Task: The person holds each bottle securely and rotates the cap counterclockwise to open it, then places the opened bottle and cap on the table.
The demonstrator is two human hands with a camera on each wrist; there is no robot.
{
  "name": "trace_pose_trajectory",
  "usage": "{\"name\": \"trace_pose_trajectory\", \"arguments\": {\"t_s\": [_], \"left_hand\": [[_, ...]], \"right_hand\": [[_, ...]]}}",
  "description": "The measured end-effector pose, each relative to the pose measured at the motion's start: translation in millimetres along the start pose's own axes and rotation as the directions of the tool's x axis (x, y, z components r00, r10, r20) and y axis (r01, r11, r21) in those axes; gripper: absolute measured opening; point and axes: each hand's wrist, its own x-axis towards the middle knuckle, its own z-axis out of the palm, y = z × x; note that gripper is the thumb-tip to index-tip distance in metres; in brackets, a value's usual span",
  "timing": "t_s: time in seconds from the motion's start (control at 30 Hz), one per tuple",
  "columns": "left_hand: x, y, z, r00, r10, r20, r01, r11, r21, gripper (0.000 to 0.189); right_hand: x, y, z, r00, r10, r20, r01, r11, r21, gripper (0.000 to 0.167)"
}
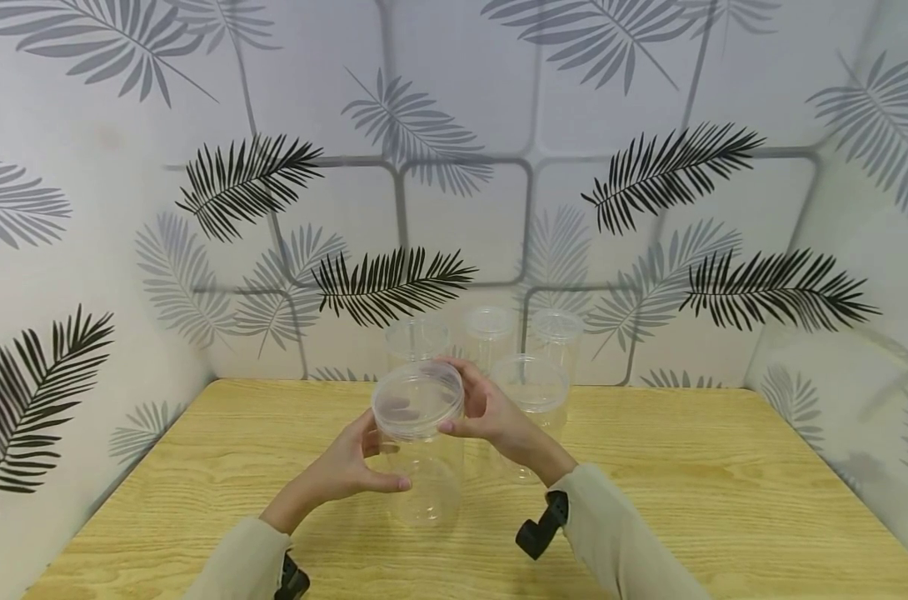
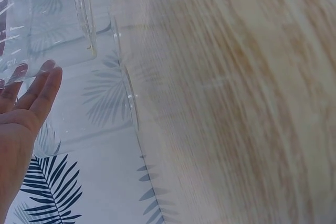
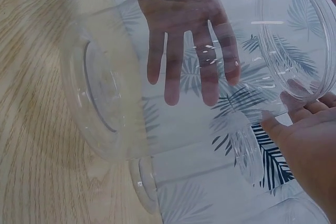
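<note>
Clasping low on one side, high on the other

Facing a leaf-patterned wall [image 1: 461, 217], with black and grey fronds, across a pale wood-grain worktop [image 1: 686, 508]. Slanting two forearms inward from the bottom of the head view, the left sleeve [image 1: 240, 562] from lower left, the right sleeve [image 1: 622, 533] from lower right. Holding a tall clear jar [image 1: 426, 475] roughly upright over the middle of the worktop, between both hands. Cannot tell contact or gap between base and worktop. Showing further jars [image 1: 532, 383], also clear, grouped just behind and toward the right.

Cupping the jar's left side low down with the left hand [image 1: 341, 467]. Arching the right hand [image 1: 499, 417] higher, at the upper right, with a gap visible inside the thumb's web. Bearing a round transparent lid [image 1: 416, 402] at the jar's top. Wearing a black device [image 1: 541, 532] at the right wrist.

Spreading the left fingers [image 3: 173, 77], fairly straight, across the far side, with the left thumb [image 1: 386, 482] in front; parted by about the jar's breadth, gripping its body. Curving the right fingers [image 1: 465, 368] behind the lid, with the right thumb [image 1: 454, 427] at the near edge; parted moderately, gripping the rim.
</note>
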Motion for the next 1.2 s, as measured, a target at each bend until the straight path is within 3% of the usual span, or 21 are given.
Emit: {"name": "trace_pose_trajectory", "arguments": {"t_s": [0.4, 0.77, 1.2], "left_hand": [[-2.5, -5.7, -2.3, 1.000, -0.014, -0.026, 0.015, 1.000, 0.023, 0.095], [-9.5, -10.7, -16.3, 0.996, -0.015, -0.083, 0.022, 0.996, 0.081, 0.082], [-21.1, -14.0, -40.8, 0.984, -0.066, -0.163, 0.090, 0.985, 0.144, 0.084]], "right_hand": [[1.5, -6, 0, 0.994, -0.089, -0.061, 0.086, 0.995, -0.049, 0.088], [-6.8, -24, -6, 0.994, -0.080, -0.081, 0.062, 0.978, -0.198, 0.089], [-31.1, -49, -31, 0.987, -0.094, -0.128, 0.046, 0.940, -0.337, 0.085]]}}
